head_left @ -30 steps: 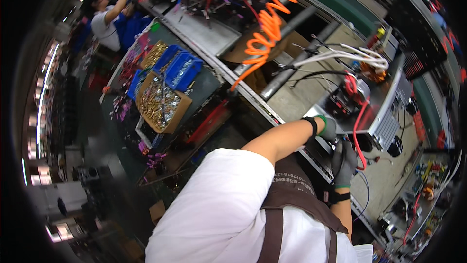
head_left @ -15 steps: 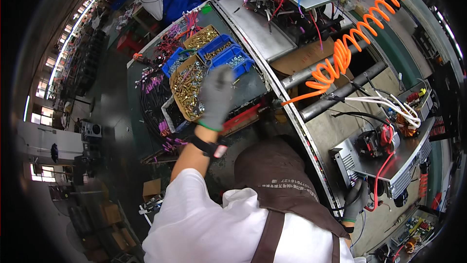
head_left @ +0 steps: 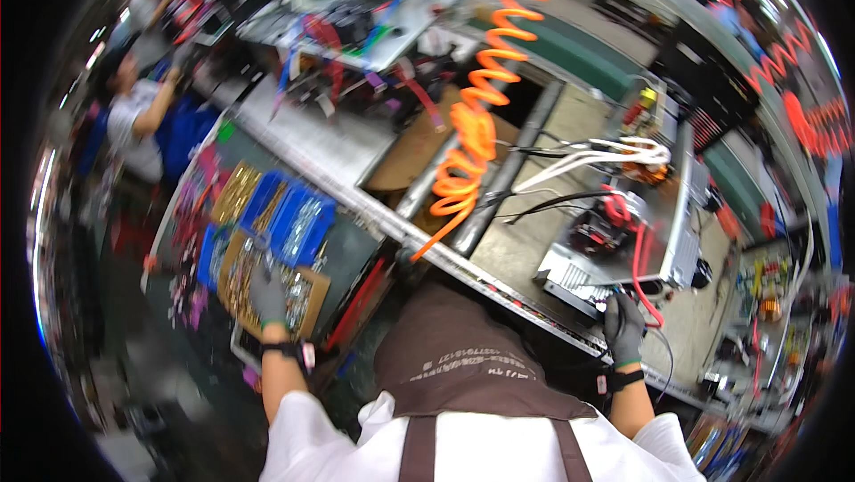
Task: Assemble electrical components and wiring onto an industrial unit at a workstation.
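Note:
My left hand [head_left: 268,293], in a grey glove, reaches down into a cardboard box [head_left: 312,298] of brass-coloured screws. Motion blurs its fingers, so what they hold cannot be seen. My right hand [head_left: 623,326], also gloved, is curled at the near corner of a metal chassis [head_left: 570,293]; what its fingers grip is hidden. On that chassis sit a dark component with red wire [head_left: 606,224] and a copper-wound coil [head_left: 648,161]. A thick red cable [head_left: 643,281] loops down beside my right hand. Thick white cables [head_left: 588,159] stretch left from the chassis.
Blue bins [head_left: 303,225] of small metal parts stand beside the screw box. An orange coiled air hose [head_left: 485,99] hangs over the conveyor's rollers [head_left: 512,170]. Another opened unit [head_left: 347,32] stands at the back. Co-workers [head_left: 134,117] are at the far left.
The view has swung toward the right, bringing the chassis nearer the middle. My left hand has gone from above the bins' edge down into the screw box. My right hand stays at the chassis corner.

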Demonstrator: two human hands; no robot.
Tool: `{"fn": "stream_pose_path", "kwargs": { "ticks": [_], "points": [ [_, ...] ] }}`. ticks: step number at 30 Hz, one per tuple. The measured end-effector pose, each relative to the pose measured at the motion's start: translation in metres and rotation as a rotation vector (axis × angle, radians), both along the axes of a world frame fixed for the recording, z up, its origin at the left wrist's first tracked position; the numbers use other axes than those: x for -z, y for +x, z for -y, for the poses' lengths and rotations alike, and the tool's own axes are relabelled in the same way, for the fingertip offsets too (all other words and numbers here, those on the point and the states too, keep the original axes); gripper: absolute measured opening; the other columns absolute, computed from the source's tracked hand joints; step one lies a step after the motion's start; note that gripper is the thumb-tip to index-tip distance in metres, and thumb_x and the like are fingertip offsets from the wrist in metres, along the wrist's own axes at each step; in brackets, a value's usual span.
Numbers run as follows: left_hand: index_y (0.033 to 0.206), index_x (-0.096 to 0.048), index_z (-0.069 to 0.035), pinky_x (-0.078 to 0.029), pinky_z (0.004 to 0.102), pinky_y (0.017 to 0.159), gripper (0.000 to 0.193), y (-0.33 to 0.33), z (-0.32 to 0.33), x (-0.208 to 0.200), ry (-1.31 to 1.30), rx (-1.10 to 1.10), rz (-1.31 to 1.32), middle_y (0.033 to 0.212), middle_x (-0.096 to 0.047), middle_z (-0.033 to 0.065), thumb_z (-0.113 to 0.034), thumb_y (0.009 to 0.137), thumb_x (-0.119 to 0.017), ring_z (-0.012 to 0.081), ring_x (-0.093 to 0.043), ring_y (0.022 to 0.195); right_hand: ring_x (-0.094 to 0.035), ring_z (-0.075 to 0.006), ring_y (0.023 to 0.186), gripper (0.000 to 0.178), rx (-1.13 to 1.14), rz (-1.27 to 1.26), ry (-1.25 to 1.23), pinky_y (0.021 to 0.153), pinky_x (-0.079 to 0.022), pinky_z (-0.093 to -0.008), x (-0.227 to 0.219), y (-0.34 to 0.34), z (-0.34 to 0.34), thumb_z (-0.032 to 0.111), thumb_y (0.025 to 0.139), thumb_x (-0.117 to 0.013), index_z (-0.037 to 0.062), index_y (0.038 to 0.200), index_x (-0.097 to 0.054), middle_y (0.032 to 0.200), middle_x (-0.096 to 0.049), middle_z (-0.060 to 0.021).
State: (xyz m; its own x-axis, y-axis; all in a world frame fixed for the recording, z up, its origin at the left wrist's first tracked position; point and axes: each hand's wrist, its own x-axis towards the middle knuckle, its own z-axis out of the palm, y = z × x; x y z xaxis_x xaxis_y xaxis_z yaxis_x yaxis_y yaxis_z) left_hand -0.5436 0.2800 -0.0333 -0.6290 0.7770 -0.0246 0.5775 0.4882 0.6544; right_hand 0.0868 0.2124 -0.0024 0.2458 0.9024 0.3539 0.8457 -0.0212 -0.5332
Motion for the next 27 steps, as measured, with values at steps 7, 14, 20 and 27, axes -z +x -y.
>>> {"fn": "stream_pose_path", "kwargs": {
  "ticks": [7,14,20,27],
  "points": [
    [0.119,-0.056,-0.001,-0.041,0.0254,0.064,0.036,0.036,-0.013,-0.107,0.645,-0.102,0.083,0.078,-0.057,-0.0004,-0.029,0.095,-0.053,0.0097,-0.048,0.069,-0.061,-0.0317,0.068,0.014,0.062,-0.005,-0.157,0.063,-0.047,-0.0370,-0.007,-0.001,0.002,0.016,0.083,-0.060,0.0031,0.089,-0.062,0.077,-0.062,-0.0173],
    [0.118,-0.057,-0.003,-0.046,0.0255,0.069,0.028,0.234,-0.017,-0.151,0.658,0.979,0.116,0.088,-0.061,0.0061,-0.011,0.092,-0.051,0.0129,-0.057,0.079,-0.063,-0.0314,0.076,0.015,-0.058,-0.043,-0.066,0.069,-0.051,-0.0388,-0.011,0.006,0.004,0.017,0.080,-0.063,0.0081,0.093,-0.063,0.082,-0.064,-0.0140],
    [0.122,-0.056,-0.013,-0.049,0.0352,0.076,0.035,0.375,-0.026,-0.127,0.031,1.603,0.201,0.096,-0.063,0.0122,-0.011,0.088,-0.054,0.0276,-0.062,0.088,-0.064,-0.0304,0.076,0.018,-0.035,-0.090,-0.078,0.068,-0.051,-0.0382,-0.009,0.008,0.004,0.016,0.079,-0.064,0.0090,0.095,-0.063,0.081,-0.065,-0.0119],
    [0.113,-0.062,-0.020,-0.050,0.0426,0.074,0.031,0.470,-0.063,-0.100,-0.182,1.777,-0.628,0.091,-0.064,0.0110,-0.016,0.086,-0.049,0.0306,-0.063,0.087,-0.063,-0.0313,0.072,0.021,-0.088,-0.066,-0.026,0.064,-0.050,-0.0382,-0.006,0.016,0.008,0.012,0.079,-0.065,0.0057,0.099,-0.063,0.081,-0.063,-0.0154]
  ]
}}
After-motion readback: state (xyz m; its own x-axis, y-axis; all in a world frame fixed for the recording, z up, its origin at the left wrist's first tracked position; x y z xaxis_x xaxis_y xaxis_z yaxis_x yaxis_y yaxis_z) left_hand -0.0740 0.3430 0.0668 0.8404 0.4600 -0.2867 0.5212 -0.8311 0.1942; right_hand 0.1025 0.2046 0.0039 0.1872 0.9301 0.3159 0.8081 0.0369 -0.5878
